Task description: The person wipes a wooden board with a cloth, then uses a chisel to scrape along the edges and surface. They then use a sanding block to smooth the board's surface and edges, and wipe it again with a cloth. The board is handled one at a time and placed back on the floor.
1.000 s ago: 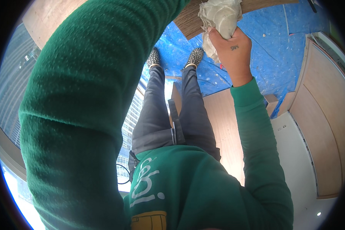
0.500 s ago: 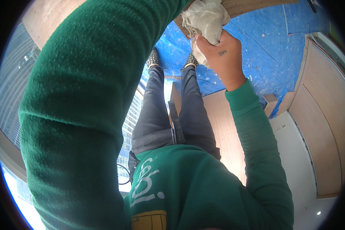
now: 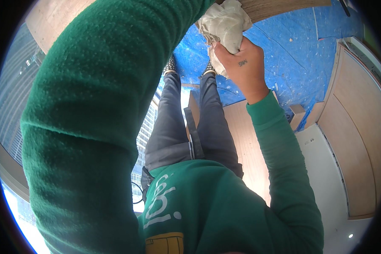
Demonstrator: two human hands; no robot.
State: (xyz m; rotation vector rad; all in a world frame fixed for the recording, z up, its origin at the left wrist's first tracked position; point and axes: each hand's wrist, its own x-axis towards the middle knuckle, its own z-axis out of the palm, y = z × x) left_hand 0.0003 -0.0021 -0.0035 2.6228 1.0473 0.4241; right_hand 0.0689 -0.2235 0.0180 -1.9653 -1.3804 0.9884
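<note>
My right hand [image 3: 244,65] is closed around a crumpled off-white cloth [image 3: 226,25], which bunches up beyond my thumb and hangs down on the left of my fist. The cloth lies against or just in front of the edge of a brown wooden surface [image 3: 279,7] at the top; whether it touches is unclear. My left arm, in a green sleeve [image 3: 84,97], reaches up across the left side, and its hand is beyond the upper edge of the view.
Blue plastic sheeting [image 3: 283,46] with white specks covers the floor beyond my feet. A pale wooden panel [image 3: 250,146] lies beside my legs. Small wood blocks [image 3: 297,115] sit near curved wooden panelling [image 3: 347,139] on the right. A window [image 3: 142,148] is at the left.
My right hand and the cloth have shifted slightly left and toward me. The left arm has barely moved.
</note>
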